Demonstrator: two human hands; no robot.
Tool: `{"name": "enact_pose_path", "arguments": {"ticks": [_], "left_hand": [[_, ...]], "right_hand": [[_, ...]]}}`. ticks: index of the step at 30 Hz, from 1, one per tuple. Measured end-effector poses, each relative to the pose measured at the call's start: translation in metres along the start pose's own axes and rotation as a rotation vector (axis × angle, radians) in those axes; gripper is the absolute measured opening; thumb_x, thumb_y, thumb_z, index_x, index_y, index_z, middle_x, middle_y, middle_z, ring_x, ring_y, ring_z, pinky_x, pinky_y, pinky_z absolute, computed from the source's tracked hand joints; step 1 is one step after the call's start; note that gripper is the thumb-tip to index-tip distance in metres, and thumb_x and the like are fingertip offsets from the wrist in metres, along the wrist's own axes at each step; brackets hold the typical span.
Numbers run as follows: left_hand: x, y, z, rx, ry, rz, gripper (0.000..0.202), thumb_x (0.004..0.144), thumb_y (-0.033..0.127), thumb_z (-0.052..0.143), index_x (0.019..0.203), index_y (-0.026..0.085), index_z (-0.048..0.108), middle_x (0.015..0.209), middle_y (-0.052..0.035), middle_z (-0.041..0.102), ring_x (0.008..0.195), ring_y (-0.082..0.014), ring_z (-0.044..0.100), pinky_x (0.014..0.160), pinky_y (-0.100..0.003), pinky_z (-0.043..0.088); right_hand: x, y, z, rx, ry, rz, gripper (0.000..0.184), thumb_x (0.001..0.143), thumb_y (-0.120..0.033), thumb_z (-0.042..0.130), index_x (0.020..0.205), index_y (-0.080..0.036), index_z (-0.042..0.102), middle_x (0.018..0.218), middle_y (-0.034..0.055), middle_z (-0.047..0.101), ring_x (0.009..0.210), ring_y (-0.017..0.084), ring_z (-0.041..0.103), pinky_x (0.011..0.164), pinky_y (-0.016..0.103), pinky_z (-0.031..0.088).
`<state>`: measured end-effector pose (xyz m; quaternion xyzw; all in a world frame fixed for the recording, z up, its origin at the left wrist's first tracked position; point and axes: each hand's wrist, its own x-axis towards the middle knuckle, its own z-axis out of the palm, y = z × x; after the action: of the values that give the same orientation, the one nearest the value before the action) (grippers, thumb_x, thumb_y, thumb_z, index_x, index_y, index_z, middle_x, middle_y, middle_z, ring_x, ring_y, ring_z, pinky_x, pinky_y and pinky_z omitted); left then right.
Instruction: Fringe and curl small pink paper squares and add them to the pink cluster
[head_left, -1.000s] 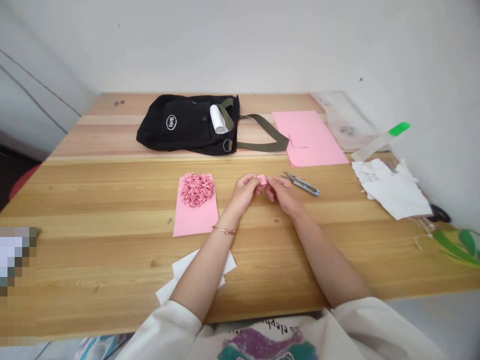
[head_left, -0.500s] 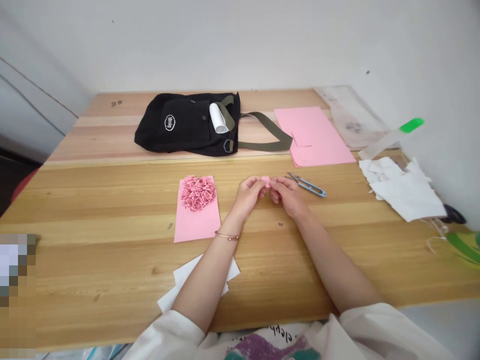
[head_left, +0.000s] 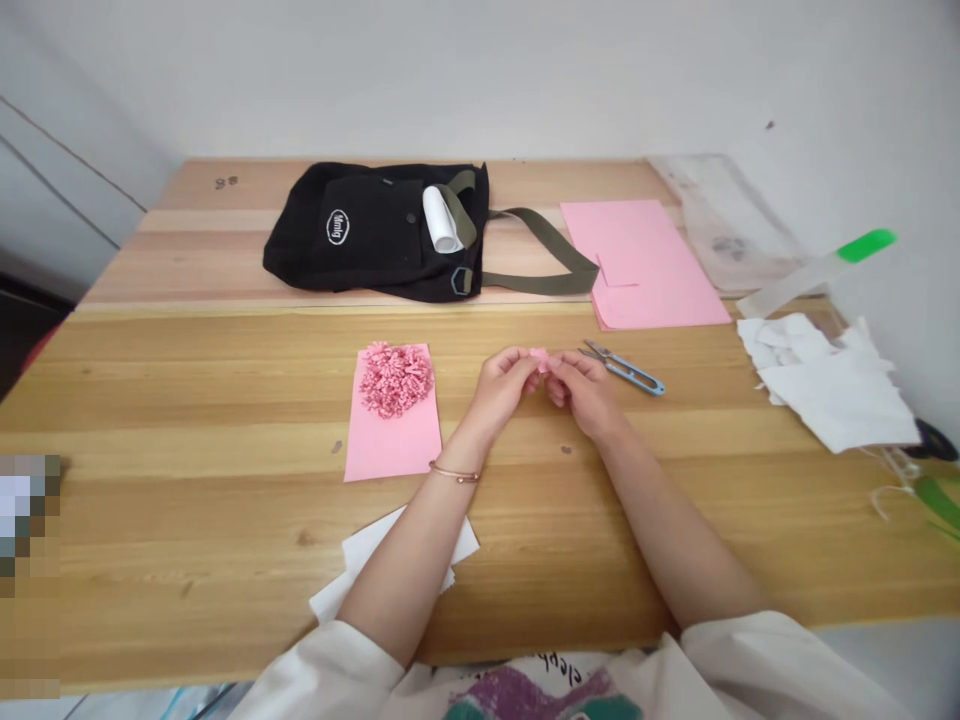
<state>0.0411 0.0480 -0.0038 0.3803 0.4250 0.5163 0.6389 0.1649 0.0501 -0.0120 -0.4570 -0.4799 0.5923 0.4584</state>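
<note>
A small piece of pink paper [head_left: 540,357] is pinched between my two hands above the middle of the table. My left hand [head_left: 506,380] grips its left side with thumb and forefinger. On its right side, the thumb and fingers of my right hand [head_left: 583,385] are closed in a pinch. Just beyond my right hand lie blue thread snips [head_left: 630,373], blades toward the hand. Left of my left hand, a heap of pink paper curls [head_left: 395,380] rests on a pink paper sheet [head_left: 394,450]. My fingers partly hide the held piece.
A black bag [head_left: 367,235] with a white roll [head_left: 442,222] on it lies at the back. Larger pink sheets [head_left: 660,265] are right of its strap. White scraps [head_left: 832,390] and a green-ended clear strip [head_left: 866,245] lie far right. White paper [head_left: 375,545] sits under my left forearm.
The camera view has shifted slightly, so the table's things appear a little displaced. Both hands keep their pinch on the pink paper piece, with only a slight shift of the fingers.
</note>
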Motion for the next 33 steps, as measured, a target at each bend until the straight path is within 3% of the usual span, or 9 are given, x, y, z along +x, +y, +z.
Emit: {"name": "enact_pose_path", "arguments": {"ticks": [10, 16, 23, 33], "left_hand": [[-0.0009, -0.0001, 0.0002, 0.015, 0.009, 0.009, 0.019, 0.072, 0.022, 0.054, 0.055, 0.016, 0.049, 0.049, 0.0043, 0.045, 0.049, -0.0061, 0.041, 0.051, -0.021, 0.031], [-0.0007, 0.0002, -0.0001, 0.004, -0.008, 0.025, 0.021, 0.072, 0.026, 0.055, 0.054, 0.016, 0.049, 0.05, 0.0039, 0.046, 0.049, -0.0061, 0.041, 0.051, -0.021, 0.03], [0.0007, -0.0013, -0.0007, -0.029, -0.007, 0.007, 0.02, 0.071, 0.025, 0.056, 0.055, 0.016, 0.05, 0.05, 0.0035, 0.047, 0.049, -0.0063, 0.041, 0.051, -0.021, 0.03], [0.0008, -0.0024, -0.0008, -0.043, -0.01, 0.004, 0.02, 0.07, 0.025, 0.058, 0.055, 0.015, 0.05, 0.049, 0.0045, 0.045, 0.048, -0.0056, 0.041, 0.05, -0.02, 0.03]], "right_hand": [[0.0014, 0.0013, 0.0002, 0.043, 0.011, -0.025, 0.034, 0.073, -0.049, 0.06, 0.058, -0.019, 0.052, 0.04, -0.0061, 0.04, 0.035, 0.006, 0.033, 0.037, 0.022, 0.022], [0.0004, 0.001, 0.0003, 0.024, 0.01, -0.017, 0.022, 0.073, -0.039, 0.061, 0.065, -0.018, 0.059, 0.041, -0.0066, 0.042, 0.035, 0.006, 0.033, 0.037, 0.021, 0.021], [0.0011, 0.0011, 0.0006, 0.048, 0.012, 0.006, 0.021, 0.073, -0.036, 0.062, 0.063, -0.018, 0.058, 0.04, -0.0066, 0.041, 0.035, 0.005, 0.032, 0.037, 0.021, 0.02], [-0.0008, -0.0016, 0.0005, -0.021, -0.009, -0.025, 0.028, 0.075, -0.041, 0.062, 0.062, -0.017, 0.057, 0.04, -0.0067, 0.041, 0.036, 0.005, 0.032, 0.038, 0.021, 0.021]]}}
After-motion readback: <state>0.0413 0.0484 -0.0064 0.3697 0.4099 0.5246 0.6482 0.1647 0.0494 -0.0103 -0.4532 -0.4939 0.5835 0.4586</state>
